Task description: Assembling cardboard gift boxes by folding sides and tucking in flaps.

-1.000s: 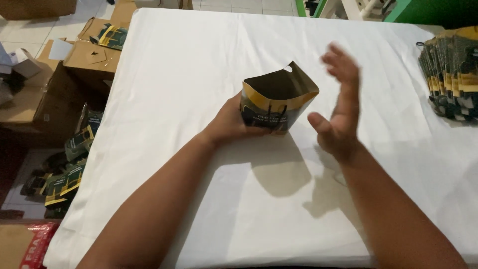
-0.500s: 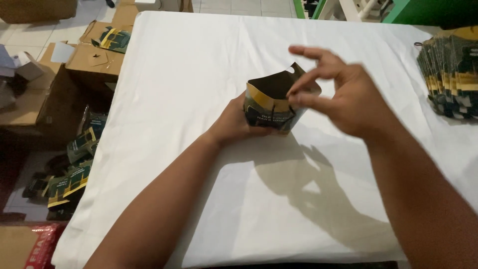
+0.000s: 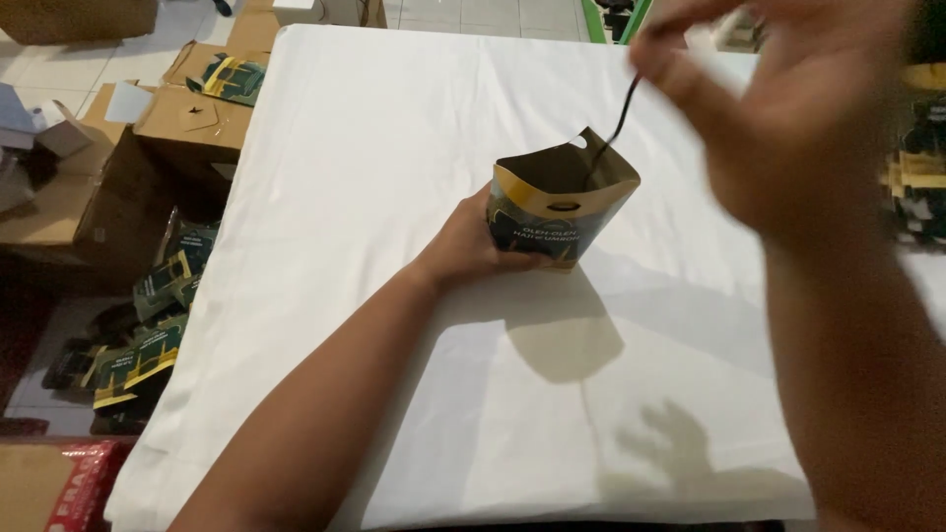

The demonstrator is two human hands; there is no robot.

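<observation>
Left hand: your left hand (image 3: 483,241) has its grip wrapped round the lower left side of the open paper box (image 3: 562,212), thumb and fingers closed on it.
Right hand: your right hand (image 3: 788,118), blurred and raised at about 1 o'clock from the box, pinches a thin black cord (image 3: 613,133) between fingertips; the grip is nearly closed on it.
Box: it stands upright near the middle of the counter (image 3: 394,148), dark green with a yellow band, top flaps open; the cord runs down into its mouth.
Label: a curved yellow-edged panel faces you on the front.
Counter: covered in white cloth, the box's shadow falls toward 6 o'clock.
Stack at 3 o'clock: flat dark green and yellow packages (image 3: 921,177), at the right edge.
Floor at 9 o'clock: brown cardboard cartons (image 3: 182,108) and more flat packs (image 3: 148,335) of the same colours.
</observation>
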